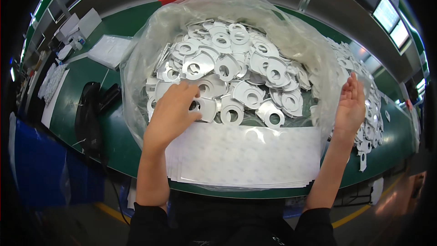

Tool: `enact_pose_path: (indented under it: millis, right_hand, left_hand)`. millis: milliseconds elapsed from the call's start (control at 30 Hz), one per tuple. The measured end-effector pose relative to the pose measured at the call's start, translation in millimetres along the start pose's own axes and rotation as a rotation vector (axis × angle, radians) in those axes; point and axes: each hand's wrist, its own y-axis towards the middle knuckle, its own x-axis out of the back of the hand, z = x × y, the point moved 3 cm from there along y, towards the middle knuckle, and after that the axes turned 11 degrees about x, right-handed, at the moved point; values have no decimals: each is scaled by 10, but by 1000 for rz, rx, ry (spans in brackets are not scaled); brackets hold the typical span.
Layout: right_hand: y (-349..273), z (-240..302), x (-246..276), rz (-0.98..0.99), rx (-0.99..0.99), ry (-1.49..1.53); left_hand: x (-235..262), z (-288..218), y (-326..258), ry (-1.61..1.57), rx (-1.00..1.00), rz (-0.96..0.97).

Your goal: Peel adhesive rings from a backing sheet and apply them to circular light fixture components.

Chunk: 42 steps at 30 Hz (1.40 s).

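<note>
Hundreds of flat silvery ring-shaped pieces [236, 70] lie heaped inside a clear plastic bag [150, 41] on the green table [118, 155], and the left hand [173, 109] is the one in among them. Its grip is loosely curled, fingertips [193, 92] pressing down on one piece [205, 108] at the near edge of the heap, just beyond the knuckles and toward the person's right; whether that piece is actually pinched cannot be told. The right hand [350, 105] stands well apart at the bag's right side, palm open and turned inward, fingers straight up against the plastic film, gripping nothing that shows. Just below the heap, touching the left wrist, a stack of white sheets [246, 155] lies with its long axis running left to right. More loose pieces [371, 123] are scattered on the table past the right hand
</note>
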Motion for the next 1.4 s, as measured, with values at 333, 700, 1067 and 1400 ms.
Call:
enact_pose_path:
  millis: [333, 700, 1067, 1400]
  right_hand:
    - [-1724, -421, -593, 1573, 259, -623]
    - [-2046, -543, -541, 1788, 164, -832]
    - [-1997, -528, -533, 1729, 50, -768]
    - [-1880, -294, -622, 1903, -130, -563]
  left_hand:
    - [-244, 184, 17, 100, -65, -43]
    - [-106, -105, 73, -428, -73, -13]
    - [-741, -267, 107, -2030, 198, 781]
    - [-1139, -200, 148, -1692, 383, 812]
